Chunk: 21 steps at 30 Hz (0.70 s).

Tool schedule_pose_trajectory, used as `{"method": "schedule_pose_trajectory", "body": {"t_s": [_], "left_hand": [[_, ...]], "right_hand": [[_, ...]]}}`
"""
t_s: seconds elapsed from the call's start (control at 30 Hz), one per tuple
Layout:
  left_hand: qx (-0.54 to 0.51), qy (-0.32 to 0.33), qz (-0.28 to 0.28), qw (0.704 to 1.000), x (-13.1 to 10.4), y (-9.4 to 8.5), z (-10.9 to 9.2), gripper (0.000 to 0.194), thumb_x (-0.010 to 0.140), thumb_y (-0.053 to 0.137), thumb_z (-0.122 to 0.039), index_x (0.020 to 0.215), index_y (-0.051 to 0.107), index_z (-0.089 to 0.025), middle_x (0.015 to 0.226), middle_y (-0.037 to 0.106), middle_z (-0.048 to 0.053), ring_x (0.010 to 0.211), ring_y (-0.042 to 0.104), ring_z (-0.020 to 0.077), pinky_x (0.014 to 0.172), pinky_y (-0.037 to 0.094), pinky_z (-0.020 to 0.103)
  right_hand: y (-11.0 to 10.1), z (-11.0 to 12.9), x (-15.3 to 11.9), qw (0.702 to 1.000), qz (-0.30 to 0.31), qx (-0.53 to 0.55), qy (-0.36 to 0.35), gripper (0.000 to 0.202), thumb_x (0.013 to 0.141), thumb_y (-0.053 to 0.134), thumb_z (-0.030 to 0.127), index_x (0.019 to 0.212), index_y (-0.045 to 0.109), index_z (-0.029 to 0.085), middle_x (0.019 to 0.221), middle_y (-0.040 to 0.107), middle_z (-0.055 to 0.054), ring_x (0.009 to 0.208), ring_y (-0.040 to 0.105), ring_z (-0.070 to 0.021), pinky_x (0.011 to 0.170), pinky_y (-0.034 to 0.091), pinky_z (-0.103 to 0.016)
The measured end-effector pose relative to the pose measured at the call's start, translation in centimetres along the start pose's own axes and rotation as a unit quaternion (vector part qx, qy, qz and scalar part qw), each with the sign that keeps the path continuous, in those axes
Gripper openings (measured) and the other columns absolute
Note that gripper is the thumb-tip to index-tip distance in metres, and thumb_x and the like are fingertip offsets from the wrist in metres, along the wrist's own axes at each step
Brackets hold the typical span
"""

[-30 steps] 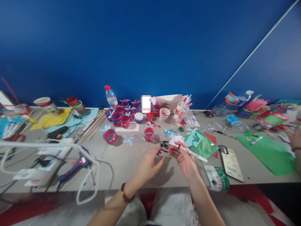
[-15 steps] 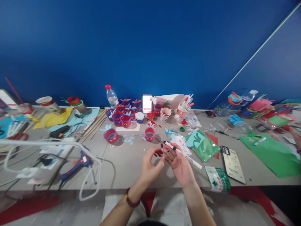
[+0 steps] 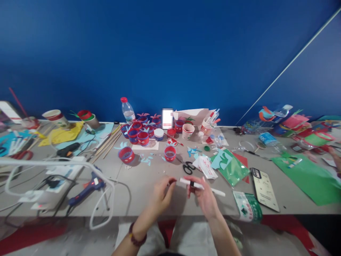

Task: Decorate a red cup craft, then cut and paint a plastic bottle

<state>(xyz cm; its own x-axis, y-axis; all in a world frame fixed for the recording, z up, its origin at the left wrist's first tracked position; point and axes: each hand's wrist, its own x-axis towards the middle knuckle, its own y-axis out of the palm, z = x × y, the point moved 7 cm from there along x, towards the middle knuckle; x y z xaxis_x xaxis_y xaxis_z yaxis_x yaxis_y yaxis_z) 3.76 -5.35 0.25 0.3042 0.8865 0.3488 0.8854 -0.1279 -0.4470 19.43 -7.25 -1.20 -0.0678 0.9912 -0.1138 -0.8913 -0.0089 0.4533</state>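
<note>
A white marker with a black band (image 3: 198, 185) lies slantwise through my right hand (image 3: 205, 200), whose fingers are closed on it. Its far end sticks out to the right, past the palm. My left hand (image 3: 162, 195) is a little to the left of the marker, apart from it and slightly blurred. Thumb and fingers are curled together there; anything between them is hidden. Black-handled scissors (image 3: 188, 168) rest on the table just beyond my hands. Past them stands a small red and blue cup (image 3: 169, 154), with another such cup (image 3: 126, 154) to its left.
A white packet (image 3: 206, 167), a green sheet in clear plastic (image 3: 234, 171) and a phone (image 3: 265, 190) lie to the right. At left are a blue glue gun (image 3: 85, 188), a power strip (image 3: 60, 181) and white cable loops. Several decorated cups and a bottle (image 3: 128, 111) stand behind.
Both hands have come down nearer the table edge and moved apart, the left one leftward. The marker has lowered with my right hand, and the scissors now show fully.
</note>
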Motion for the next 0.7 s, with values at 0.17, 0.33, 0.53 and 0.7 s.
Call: {"method": "schedule_pose_trajectory", "body": {"t_s": [0.17, 0.33, 0.53, 0.7], "left_hand": [[0.168, 0.091, 0.093, 0.977, -1.4, -0.2, -2.0, 0.013, 0.087, 0.057, -0.028, 0.097, 0.059, -0.021, 0.088, 0.066, 0.005, 0.079, 0.062, 0.0193, 0.070, 0.049, 0.032], [0.270, 0.153, 0.171, 0.935, -2.9, 0.0, -3.9, 0.007, 0.088, 0.055, -0.025, 0.083, 0.055, -0.020, 0.076, 0.063, 0.001, 0.067, 0.059, 0.0174, 0.062, 0.042, 0.030], [0.306, 0.185, 0.205, 0.911, -5.2, -1.1, -4.5, 0.007, 0.085, 0.059, -0.024, 0.084, 0.053, -0.022, 0.071, 0.059, -0.002, 0.063, 0.053, 0.0161, 0.063, 0.037, 0.030], [0.342, 0.234, 0.160, 0.896, -6.7, -1.7, -7.1, 0.010, 0.086, 0.058, -0.027, 0.082, 0.051, -0.022, 0.072, 0.060, -0.001, 0.069, 0.054, 0.0177, 0.077, 0.041, 0.033]], "right_hand": [[0.9, -1.9, -0.9, 0.995, 0.048, -0.083, 0.041, 0.036, 0.088, 0.055, 0.052, 0.099, 0.063, 0.018, 0.060, 0.052, 0.003, 0.051, 0.048, -0.0110, 0.049, 0.039, -0.023], [3.7, -1.2, -2.5, 0.978, 0.114, -0.159, 0.068, 0.034, 0.079, 0.068, 0.050, 0.092, 0.059, 0.019, 0.067, 0.054, 0.003, 0.055, 0.046, -0.0089, 0.051, 0.037, -0.021], [5.2, -0.9, -4.7, 0.960, 0.201, -0.171, 0.094, 0.044, 0.087, 0.051, 0.060, 0.084, 0.062, 0.017, 0.058, 0.052, 0.002, 0.051, 0.047, -0.0098, 0.051, 0.037, -0.022], [7.1, 0.7, -6.0, 0.918, 0.287, -0.260, 0.082, 0.040, 0.091, 0.045, 0.051, 0.089, 0.069, 0.019, 0.065, 0.060, -0.001, 0.055, 0.052, -0.0114, 0.053, 0.042, -0.023]]}}
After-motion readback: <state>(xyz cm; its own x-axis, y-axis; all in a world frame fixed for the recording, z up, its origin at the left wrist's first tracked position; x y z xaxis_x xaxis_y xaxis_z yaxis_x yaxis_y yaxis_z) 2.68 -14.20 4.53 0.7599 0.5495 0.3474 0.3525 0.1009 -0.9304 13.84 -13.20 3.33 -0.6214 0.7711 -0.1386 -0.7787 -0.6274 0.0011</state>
